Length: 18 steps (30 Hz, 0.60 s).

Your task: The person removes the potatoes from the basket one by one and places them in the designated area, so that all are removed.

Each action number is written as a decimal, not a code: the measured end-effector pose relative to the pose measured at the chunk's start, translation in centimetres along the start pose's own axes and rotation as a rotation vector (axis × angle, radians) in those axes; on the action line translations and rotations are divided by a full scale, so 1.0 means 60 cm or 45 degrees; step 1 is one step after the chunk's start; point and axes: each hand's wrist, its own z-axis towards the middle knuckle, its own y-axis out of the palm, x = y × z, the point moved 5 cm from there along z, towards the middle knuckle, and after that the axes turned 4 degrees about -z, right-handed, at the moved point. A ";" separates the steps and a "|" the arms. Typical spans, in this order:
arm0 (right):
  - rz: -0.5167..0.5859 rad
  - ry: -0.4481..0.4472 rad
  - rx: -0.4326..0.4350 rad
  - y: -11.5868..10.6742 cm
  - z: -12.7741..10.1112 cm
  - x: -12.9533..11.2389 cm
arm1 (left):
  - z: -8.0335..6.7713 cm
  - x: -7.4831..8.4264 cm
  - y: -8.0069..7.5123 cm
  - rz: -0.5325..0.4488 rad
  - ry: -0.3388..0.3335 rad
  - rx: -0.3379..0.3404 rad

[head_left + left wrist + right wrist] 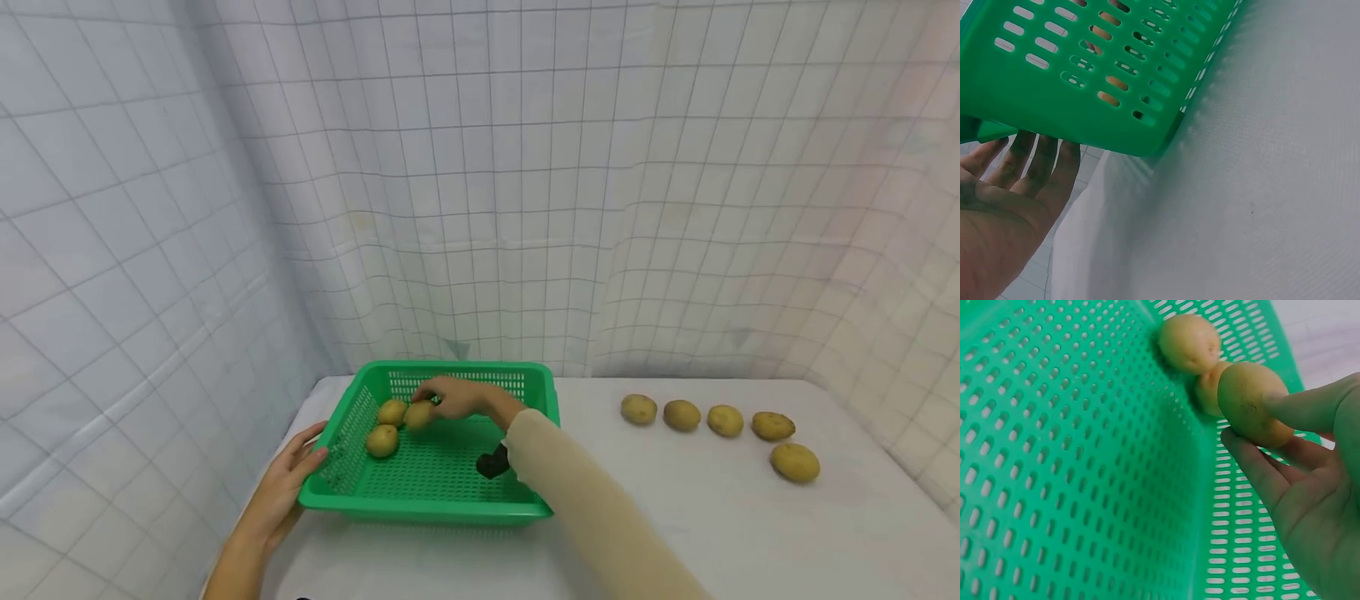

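In the head view, my right hand [459, 396] pinches a potato [419, 415] over the left part of a green plastic basket [442, 511]. The right wrist view shows the thumb on one side of this held potato [1250, 403] and fingertips beneath it. Two more potatoes lie in the basket: one nearer the front [382, 441], one farther back [392, 412]. Along the basket's left side, my left hand [279, 487] touches the rim. Its fingers look nearly straight in the left wrist view, the tips partly hidden at the basket wall [1041, 100].
On the white table [660, 517], right of the basket, several potatoes lie in a curved row, from one near the basket [638, 409] to one farther right [795, 462]. White gridded cloth [480, 208] hangs behind and at both sides. A dark object [492, 463] shows by the right sleeve.
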 end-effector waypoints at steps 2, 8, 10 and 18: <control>0.022 -0.012 0.013 -0.007 -0.010 -0.003 | 0.003 -0.002 0.001 -0.001 -0.007 0.012; 0.129 -0.098 0.046 -0.021 -0.032 -0.017 | 0.005 -0.002 0.002 -0.001 0.000 0.024; 0.135 -0.121 0.048 -0.023 -0.038 -0.020 | 0.004 -0.001 0.004 -0.005 0.003 0.020; 0.122 -0.139 0.090 -0.034 -0.067 -0.016 | 0.006 -0.003 0.004 -0.006 -0.020 0.027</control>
